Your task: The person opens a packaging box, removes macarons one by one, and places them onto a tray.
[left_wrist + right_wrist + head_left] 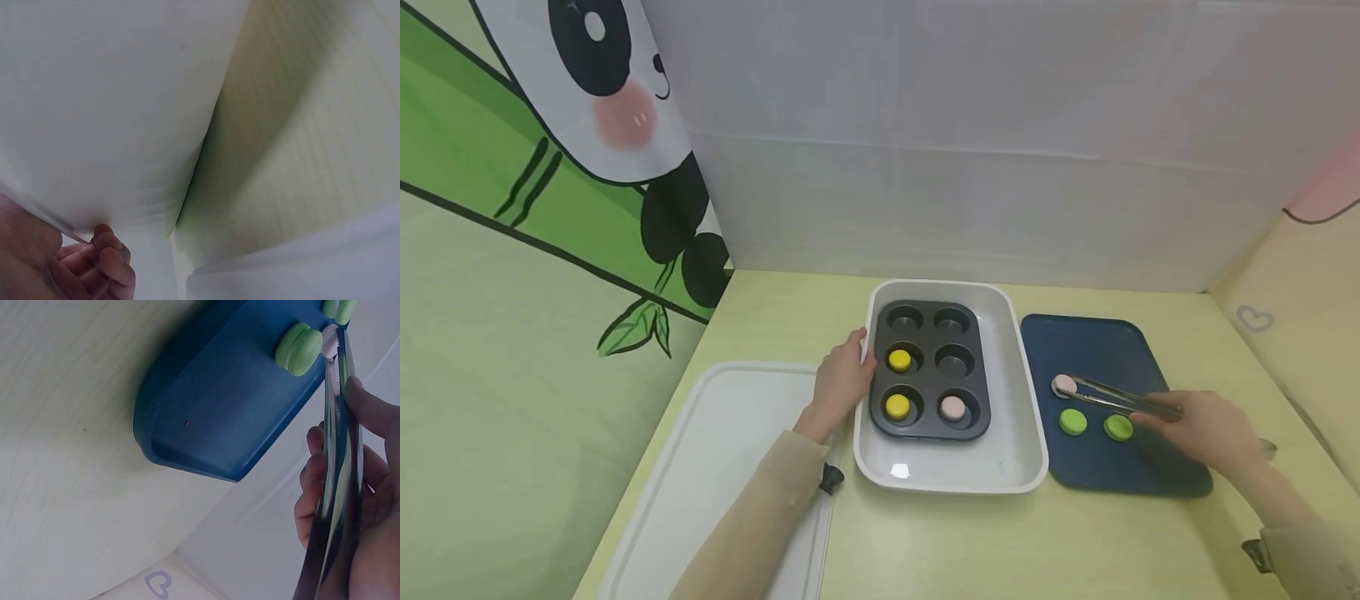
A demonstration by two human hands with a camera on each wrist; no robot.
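Right hand (1206, 425) grips metal tongs (1112, 397) over the blue tray (1120, 350), fingers curled round the handles. Tong tips are closed on a pink macaron (1063, 384) at the tray's left side. 2 green macarons (1072, 422) (1117, 427) lie on the tray just nearer the camera than the pink one; the right one sits beside the fingertips.

Left of the blue tray: white deep tray (1017, 400) holding a dark 6-cup muffin pan (931, 368). Pan has 2 yellow macarons (899, 360) (897, 406) in its left-column cups and 1 pink macaron (952, 407) in the near right cup; the other 3 cups are bare.

Left hand (841, 382) rests against the white tray's left rim, fingers relaxed, gripping nothing.

Further left: white board (715, 467) flat on the pale bench (1000, 542).
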